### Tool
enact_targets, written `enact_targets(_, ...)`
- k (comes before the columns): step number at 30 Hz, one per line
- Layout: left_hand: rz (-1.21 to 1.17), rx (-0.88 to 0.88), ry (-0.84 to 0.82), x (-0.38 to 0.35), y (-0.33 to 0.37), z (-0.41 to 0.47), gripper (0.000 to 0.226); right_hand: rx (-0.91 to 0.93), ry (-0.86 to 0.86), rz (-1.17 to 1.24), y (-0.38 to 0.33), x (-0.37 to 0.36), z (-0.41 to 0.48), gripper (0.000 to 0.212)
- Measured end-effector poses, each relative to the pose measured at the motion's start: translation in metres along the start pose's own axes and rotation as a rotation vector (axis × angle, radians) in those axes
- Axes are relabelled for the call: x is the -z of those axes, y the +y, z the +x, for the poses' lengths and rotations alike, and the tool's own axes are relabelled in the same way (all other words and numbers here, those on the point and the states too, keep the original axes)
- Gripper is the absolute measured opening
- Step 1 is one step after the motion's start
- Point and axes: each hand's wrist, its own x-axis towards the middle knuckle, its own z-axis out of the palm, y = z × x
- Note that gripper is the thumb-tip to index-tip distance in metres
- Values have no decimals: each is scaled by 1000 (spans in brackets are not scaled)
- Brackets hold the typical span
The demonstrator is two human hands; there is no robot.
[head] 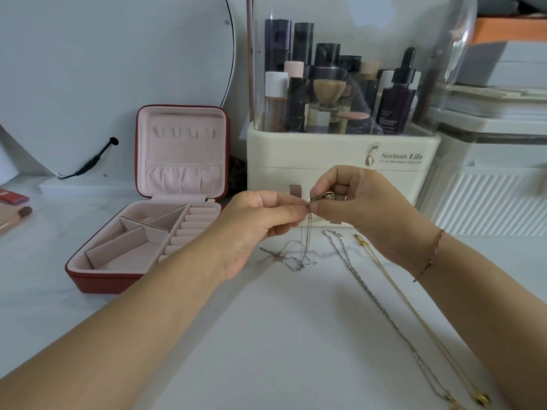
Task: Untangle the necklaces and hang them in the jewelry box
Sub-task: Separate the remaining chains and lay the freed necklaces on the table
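Left hand [260,229] and right hand [358,202] both pinch the clasp of the silver necklace [306,238]; its chain hangs straight down to the bench [266,335]; the open jewelry box [97,281] lies leftward, nearer the left hand.

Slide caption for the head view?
Left hand and right hand pinch a silver necklace beside the open jewelry box.

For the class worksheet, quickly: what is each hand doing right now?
Left hand: pinching the silver necklace just below its clasp.
Right hand: pinching the clasp end of the same necklace.
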Motion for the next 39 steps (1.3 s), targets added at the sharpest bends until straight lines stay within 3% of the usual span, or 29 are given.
enact_targets(7, -44, 31, -42, -2, -5, 4, 7, -60, -79, -3, 4, -4, 3, 22)
enact_targets(13, -281, 125, -141, 3, -3, 6, 19, -97, -101, 43, 2, 1, 3, 28)
enact_targets(18, -400, 120, -214, 10, 4, 5, 14, -92, -38, 169, -1, 14, 6, 18)
enact_targets(22, -444, 89, -176, 13, 6, 6, 16, -94, -63, 523, -3, 30, 9, 18)
enact_targets(26, -425, 95, -134, 14, 5, 8, 19, -94, -63, 702, -4, 28, 8, 17)
enact_targets(34, -348, 72, -142, 13, 2, 9, 22, -110, -91, 778, -2, 23, 7, 16)
enact_targets(39, -444, 56, -116, 16, 4, 11, 21, -138, -118, 739, -4, 22, 6, 18)
